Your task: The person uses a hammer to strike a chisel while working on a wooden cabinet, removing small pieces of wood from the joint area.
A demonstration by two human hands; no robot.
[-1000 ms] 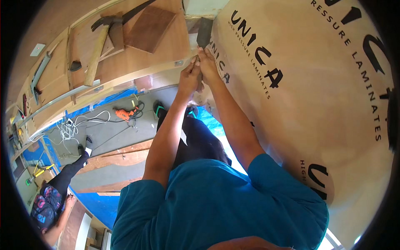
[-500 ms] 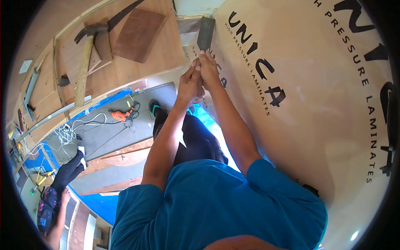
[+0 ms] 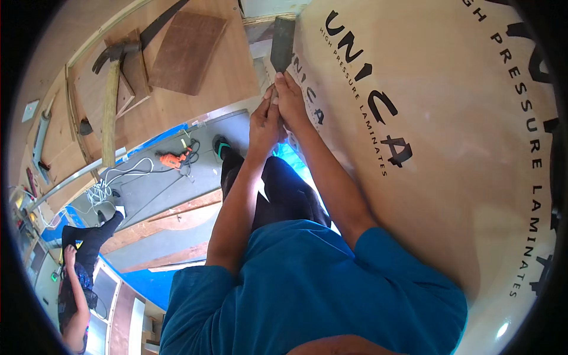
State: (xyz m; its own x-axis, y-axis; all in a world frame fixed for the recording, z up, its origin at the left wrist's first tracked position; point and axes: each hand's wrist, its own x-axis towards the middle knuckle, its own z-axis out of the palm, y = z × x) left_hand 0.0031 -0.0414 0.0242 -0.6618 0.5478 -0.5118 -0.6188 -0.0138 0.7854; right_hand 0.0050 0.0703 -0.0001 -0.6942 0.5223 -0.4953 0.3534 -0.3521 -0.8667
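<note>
Both my hands are closed together at the upper middle, around the handle of a scraper point(image 3: 283, 42) with a wide, flat, dark blade. Its blade points away from me into the corner, beside the tan printed laminate sheet point(image 3: 449, 136) on the right. My left hand point(image 3: 264, 127) grips low on the handle, and my right hand point(image 3: 290, 102) holds it nearer the blade, thumb along it. The handle is mostly hidden by my fingers. I cannot tell whether the blade touches the sheet.
On the wooden worktop at left lie a claw hammer point(image 3: 111, 100), a brown board point(image 3: 188, 53) and a caulking gun point(image 3: 42, 142). An orange power drill point(image 3: 173, 160) and white cable point(image 3: 102, 190) are on the floor. Another person point(image 3: 83, 266) is at lower left.
The whole view has shifted slightly, with the worktop sliding left. My hands still grip the scraper. The other person at lower left has moved an arm and leg.
</note>
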